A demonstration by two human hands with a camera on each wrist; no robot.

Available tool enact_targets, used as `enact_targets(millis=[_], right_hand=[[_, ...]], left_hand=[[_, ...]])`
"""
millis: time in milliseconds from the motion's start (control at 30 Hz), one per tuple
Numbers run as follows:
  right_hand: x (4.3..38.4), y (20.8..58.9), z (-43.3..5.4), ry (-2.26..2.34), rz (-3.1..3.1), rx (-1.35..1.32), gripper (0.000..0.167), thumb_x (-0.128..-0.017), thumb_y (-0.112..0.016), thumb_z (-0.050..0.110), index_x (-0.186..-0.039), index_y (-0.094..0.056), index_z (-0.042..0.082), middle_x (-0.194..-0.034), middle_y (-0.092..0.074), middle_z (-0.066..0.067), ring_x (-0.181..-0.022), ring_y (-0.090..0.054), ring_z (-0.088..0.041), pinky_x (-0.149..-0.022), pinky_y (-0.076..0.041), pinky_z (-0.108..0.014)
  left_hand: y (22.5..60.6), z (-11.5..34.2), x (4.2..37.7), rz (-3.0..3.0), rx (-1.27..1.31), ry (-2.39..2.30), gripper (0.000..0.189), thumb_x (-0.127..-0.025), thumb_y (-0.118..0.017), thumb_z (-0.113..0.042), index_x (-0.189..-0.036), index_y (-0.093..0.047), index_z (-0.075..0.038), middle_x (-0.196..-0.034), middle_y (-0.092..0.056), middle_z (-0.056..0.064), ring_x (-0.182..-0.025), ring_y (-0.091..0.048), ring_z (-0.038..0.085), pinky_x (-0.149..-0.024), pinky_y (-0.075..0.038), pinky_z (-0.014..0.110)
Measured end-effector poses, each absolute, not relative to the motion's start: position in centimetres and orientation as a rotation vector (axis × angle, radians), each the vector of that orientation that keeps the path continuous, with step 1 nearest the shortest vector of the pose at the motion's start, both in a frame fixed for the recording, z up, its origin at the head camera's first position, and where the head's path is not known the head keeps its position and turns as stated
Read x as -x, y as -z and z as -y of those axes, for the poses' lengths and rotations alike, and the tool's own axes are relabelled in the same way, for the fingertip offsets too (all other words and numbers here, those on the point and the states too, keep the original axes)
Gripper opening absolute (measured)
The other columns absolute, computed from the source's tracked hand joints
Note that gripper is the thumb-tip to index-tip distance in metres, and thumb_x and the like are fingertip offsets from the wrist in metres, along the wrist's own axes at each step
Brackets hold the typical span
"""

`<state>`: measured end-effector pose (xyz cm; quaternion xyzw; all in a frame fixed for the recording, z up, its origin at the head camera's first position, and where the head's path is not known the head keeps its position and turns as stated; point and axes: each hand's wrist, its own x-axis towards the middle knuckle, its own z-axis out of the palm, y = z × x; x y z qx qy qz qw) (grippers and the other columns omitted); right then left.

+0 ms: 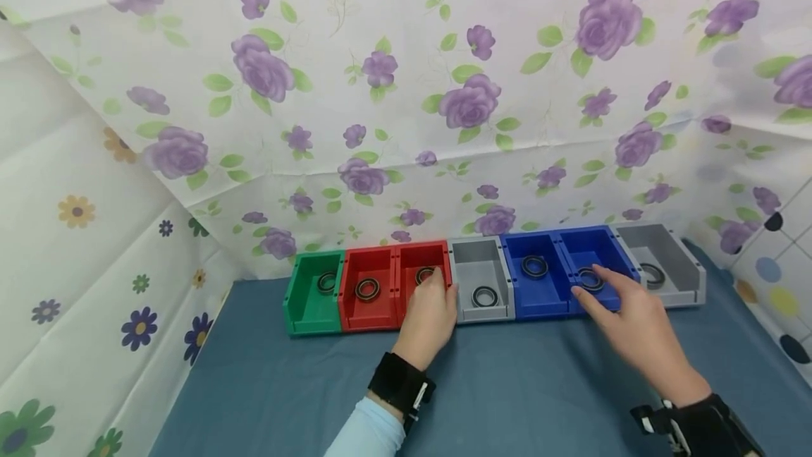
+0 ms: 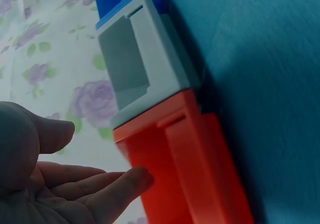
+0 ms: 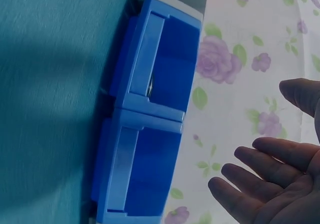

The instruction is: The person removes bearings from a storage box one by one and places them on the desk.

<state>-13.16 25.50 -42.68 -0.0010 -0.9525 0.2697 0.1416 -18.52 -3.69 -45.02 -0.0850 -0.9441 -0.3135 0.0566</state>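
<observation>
My left hand (image 1: 428, 316) reaches into the right-hand red bin (image 1: 412, 254), fingertips over a black-and-silver ring bearing (image 1: 419, 276) that they partly hide. In the left wrist view the thumb stands apart from extended fingers (image 2: 115, 191), with nothing seen between them. Above the right-hand blue bin (image 1: 593, 242) hovers my right hand (image 1: 641, 326), thumb and forefinger spread on either side of another bearing (image 1: 591, 288). The right wrist view shows its fingers (image 3: 265, 171) loosely extended and holding nothing; whether they touch that bearing I cannot tell.
Bins stand side by side against a flowered sheet. One bearing lies in each of the green bin (image 1: 293, 305), left red bin (image 1: 371, 256), middle grey bin (image 1: 476, 249), left blue bin (image 1: 529, 242) and right grey bin (image 1: 688, 288). Blue cloth (image 1: 520, 386) covers the table.
</observation>
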Motion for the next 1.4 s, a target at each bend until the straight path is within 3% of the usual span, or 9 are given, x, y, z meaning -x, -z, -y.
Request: enact_targets(millis=[133,233,333,567,800,1000,1167,1267,1400], right_hand=[[13.7,42.3,-26.3,-0.752,2.761,-0.004,0.069,-0.088,-0.051,0.057,-0.137,-0.047,0.008,-0.130,-0.053,-0.026,-0.044,-0.041,-0.016,-0.046,-0.033,-0.030],[14.1,41.7,-27.3,-0.730,2.758,0.015,0.069,-0.088,-0.051,0.057,-0.136,-0.047,0.008,-0.130,-0.052,-0.027,-0.062,-0.059,-0.032,-0.053,-0.042,-0.039],[14.6,40.9,-28.4,-0.698,2.721,0.023,0.067,-0.088,-0.053,0.055,-0.135,-0.049,0.007,-0.128,-0.054,-0.027,-0.081,-0.063,-0.041,-0.060,-0.046,-0.048],[16.2,39.3,-31.6,-0.617,2.714,0.058,0.064,-0.091,-0.052,0.049,-0.135,-0.047,0.003,-0.127,-0.051,-0.031,-0.057,-0.057,-0.030,-0.053,-0.042,-0.046],[18.2,39.6,-34.1,-0.563,2.760,0.116,0.059,-0.095,-0.052,0.033,-0.139,-0.037,-0.004,-0.128,-0.044,-0.036,-0.107,-0.046,-0.054,-0.079,-0.037,-0.065],[19.6,40.9,-35.9,-0.600,2.853,0.059,0.055,-0.092,-0.056,0.020,-0.138,-0.038,-0.005,-0.134,-0.039,-0.036,-0.116,-0.037,-0.056,-0.085,-0.033,-0.068],[20.7,42.4,-37.2,-0.610,2.952,0.026,0.051,-0.090,-0.057,0.019,-0.133,-0.043,-0.005,-0.112,-0.054,-0.033,-0.082,-0.057,-0.044,-0.063,-0.045,-0.053],[21.3,43.5,-37.8,-0.606,2.994,0.018,0.047,-0.091,-0.054,0.018,-0.130,-0.046,-0.006,-0.076,-0.056,-0.018,-0.049,-0.048,-0.024,-0.043,-0.038,-0.037],[21.8,45.0,-38.2,-0.614,3.048,0.030,0.048,-0.091,-0.054,0.020,-0.130,-0.046,-0.007,-0.058,-0.048,-0.005,-0.043,-0.039,-0.016,-0.041,-0.031,-0.031]], left_hand=[[45.6,3.4,19.1,2.879,0.232,0.998,0.054,-0.095,-0.050,-0.037,-0.132,-0.047,0.002,-0.082,-0.064,0.006,-0.069,-0.064,0.012,-0.061,-0.054,0.027],[45.9,3.2,19.3,2.886,0.200,1.062,0.051,-0.094,-0.053,-0.038,-0.126,-0.052,0.002,-0.057,-0.047,0.001,-0.046,-0.049,0.010,-0.042,-0.039,0.023],[46.1,3.1,19.4,2.879,0.192,1.064,0.042,-0.093,-0.055,-0.037,-0.113,-0.058,0.000,-0.053,-0.044,0.001,-0.042,-0.045,0.011,-0.038,-0.033,0.025],[46.0,3.1,19.8,2.860,0.192,1.057,0.025,-0.091,-0.059,-0.031,-0.084,-0.059,-0.008,-0.053,-0.043,0.002,-0.041,-0.045,0.011,-0.037,-0.032,0.023],[45.9,3.2,20.3,2.861,0.175,1.035,0.022,-0.090,-0.062,-0.028,-0.082,-0.060,-0.008,-0.053,-0.044,0.002,-0.041,-0.046,0.011,-0.038,-0.032,0.022],[45.7,3.4,20.4,2.871,0.142,1.031,0.021,-0.089,-0.063,-0.026,-0.081,-0.061,-0.007,-0.051,-0.044,0.002,-0.040,-0.045,0.012,-0.037,-0.030,0.022],[45.6,3.5,20.4,2.862,0.132,1.050,0.023,-0.088,-0.065,-0.025,-0.073,-0.059,-0.009,-0.048,-0.041,0.002,-0.037,-0.043,0.014,-0.036,-0.028,0.022],[45.6,3.4,20.5,2.872,0.139,1.054,0.024,-0.088,-0.064,-0.024,-0.071,-0.058,-0.009,-0.048,-0.041,0.001,-0.037,-0.043,0.013,-0.036,-0.028,0.022],[45.6,3.3,20.5,2.886,0.133,1.066,0.021,-0.088,-0.064,-0.024,-0.076,-0.061,-0.007,-0.049,-0.042,0.002,-0.038,-0.044,0.012,-0.037,-0.030,0.023]])
